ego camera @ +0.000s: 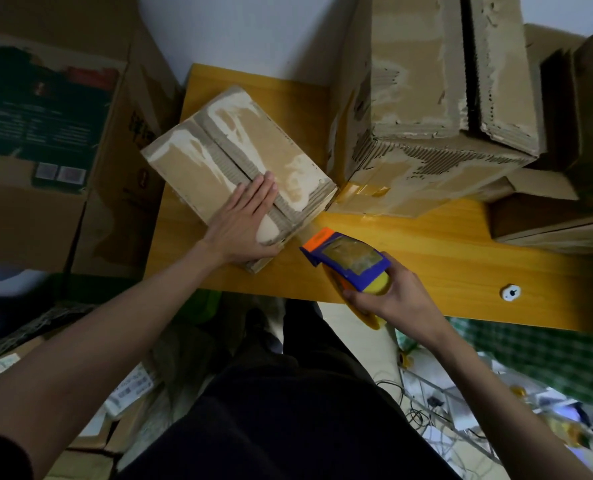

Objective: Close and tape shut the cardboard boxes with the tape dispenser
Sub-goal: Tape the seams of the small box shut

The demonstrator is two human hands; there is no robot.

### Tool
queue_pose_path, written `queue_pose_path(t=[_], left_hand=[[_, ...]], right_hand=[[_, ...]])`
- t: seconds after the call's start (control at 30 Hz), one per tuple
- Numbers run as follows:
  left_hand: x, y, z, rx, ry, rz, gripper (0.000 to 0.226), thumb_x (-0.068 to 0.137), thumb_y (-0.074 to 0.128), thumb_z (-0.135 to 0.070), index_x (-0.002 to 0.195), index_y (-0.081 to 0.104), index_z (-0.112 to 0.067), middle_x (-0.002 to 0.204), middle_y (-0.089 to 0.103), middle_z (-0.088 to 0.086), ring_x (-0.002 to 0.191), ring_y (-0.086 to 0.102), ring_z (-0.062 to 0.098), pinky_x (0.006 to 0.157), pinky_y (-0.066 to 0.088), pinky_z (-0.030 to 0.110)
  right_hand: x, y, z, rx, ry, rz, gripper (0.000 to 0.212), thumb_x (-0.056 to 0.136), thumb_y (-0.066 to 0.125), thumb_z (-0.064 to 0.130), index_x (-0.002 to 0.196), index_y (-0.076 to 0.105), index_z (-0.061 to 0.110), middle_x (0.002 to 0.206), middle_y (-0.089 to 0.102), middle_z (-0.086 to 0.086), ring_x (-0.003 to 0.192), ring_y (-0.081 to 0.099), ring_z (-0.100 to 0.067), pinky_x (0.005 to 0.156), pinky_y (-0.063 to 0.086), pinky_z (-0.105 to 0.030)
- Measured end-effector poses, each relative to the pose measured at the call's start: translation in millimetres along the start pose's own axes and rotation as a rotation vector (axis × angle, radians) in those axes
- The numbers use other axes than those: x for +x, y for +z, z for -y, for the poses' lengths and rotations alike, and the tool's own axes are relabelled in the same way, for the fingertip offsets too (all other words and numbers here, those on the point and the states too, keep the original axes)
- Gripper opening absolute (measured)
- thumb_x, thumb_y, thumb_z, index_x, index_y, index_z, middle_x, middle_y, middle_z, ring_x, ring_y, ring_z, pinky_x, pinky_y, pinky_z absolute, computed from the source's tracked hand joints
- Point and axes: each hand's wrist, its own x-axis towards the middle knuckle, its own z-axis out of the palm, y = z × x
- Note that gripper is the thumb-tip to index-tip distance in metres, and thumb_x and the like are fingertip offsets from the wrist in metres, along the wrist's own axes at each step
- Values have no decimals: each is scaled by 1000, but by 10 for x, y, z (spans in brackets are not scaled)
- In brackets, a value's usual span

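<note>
A small worn cardboard box (219, 157) lies on the yellow wooden table (444, 258), its two top flaps closed along a centre seam. My left hand (245, 221) presses flat on the near end of the box top, fingers straight across the seam. My right hand (388, 299) grips the handle of a blue, orange and yellow tape dispenser (348, 259) just off the box's near right corner. A clear strip of tape seems to stretch from the dispenser's orange tip to the box edge.
A large battered box (416, 109) with yellow tape at its base stands to the right of the small one. More boxes (565, 140) are stacked far right. A big printed carton (46, 133) stands left of the table. Clutter and cables cover the floor.
</note>
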Motion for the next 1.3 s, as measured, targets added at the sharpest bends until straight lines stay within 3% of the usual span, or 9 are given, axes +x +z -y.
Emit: queue_pose_path(t=[0.13, 0.33, 0.4, 0.5, 0.57, 0.73, 0.83, 0.97, 1.3], left_hand=[[-23, 38, -102, 7, 120, -8, 91, 99, 35, -60, 160, -7, -8, 168, -13, 10, 156, -12, 23, 126, 9, 47], [5, 94, -169, -11, 131, 41, 76, 104, 26, -48, 160, -10, -13, 168, -14, 7, 155, -13, 21, 127, 6, 45], [-2, 100, -164, -10, 137, 43, 75, 104, 27, -48, 160, -10, -15, 168, -14, 7, 155, -13, 22, 126, 8, 46], [-13, 91, -174, -1, 147, 21, 74, 105, 32, -46, 161, -7, -17, 169, -10, 8, 156, -9, 24, 126, 9, 47], [-25, 79, -177, 10, 155, 14, 74, 105, 33, -46, 162, -4, -18, 169, -8, 6, 156, -8, 25, 126, 9, 48], [-29, 74, -168, 1, 150, 31, 74, 104, 34, -47, 162, -1, -19, 170, -7, 2, 156, -7, 24, 126, 9, 48], [-23, 75, -173, -4, 146, 39, 73, 103, 31, -47, 162, -1, -20, 170, -6, 1, 156, -7, 23, 126, 9, 48], [-25, 63, -172, -10, 145, 49, 72, 102, 27, -48, 162, -2, -21, 170, -6, 0, 156, -7, 23, 126, 9, 47], [-25, 102, -186, -14, 153, 29, 71, 103, 23, -49, 162, -3, -22, 170, -7, -1, 156, -6, 23, 126, 6, 46]], right_hand=[[-8, -24, -37, -10, 19, -18, 39, 75, 86, 28, 102, 59, 40, 96, 72, 7, 85, 65, -8, 73, 52, -29], [41, 79, -110, -113, -5, -59, 43, 78, 84, 25, 115, 62, 20, 91, 73, 1, 82, 67, -20, 67, 53, -33], [56, 85, -111, -111, -6, -81, 60, 77, 85, 30, 129, 54, 25, 95, 71, 6, 88, 67, -17, 71, 55, -29], [45, 95, -40, -62, -69, -134, 105, 79, 86, 31, 157, 15, 36, 102, 65, 13, 90, 62, 9, 71, 47, -4], [42, 104, -33, -91, -185, -160, 107, 84, 82, 31, 157, 5, 47, 120, 61, 9, 96, 60, 9, 78, 40, 2], [39, 80, -106, -272, -291, -170, 53, 93, 63, 47, 142, 42, 43, 114, 54, -1, 96, 52, -9, 77, 37, -9], [68, 135, -86, -318, -263, -93, 55, 92, 67, 44, 140, 40, 44, 108, 48, 0, 87, 52, -9, 75, 43, -12], [148, 175, -18, -446, -214, -28, 62, 87, 71, 47, 138, 36, 47, 104, 46, 0, 82, 56, -23, 72, 52, -38], [554, 310, 247, -618, -179, 11, 38, 92, 62, 38, 126, 46, 36, 98, 51, -8, 76, 57, -37, 67, 52, -42]])
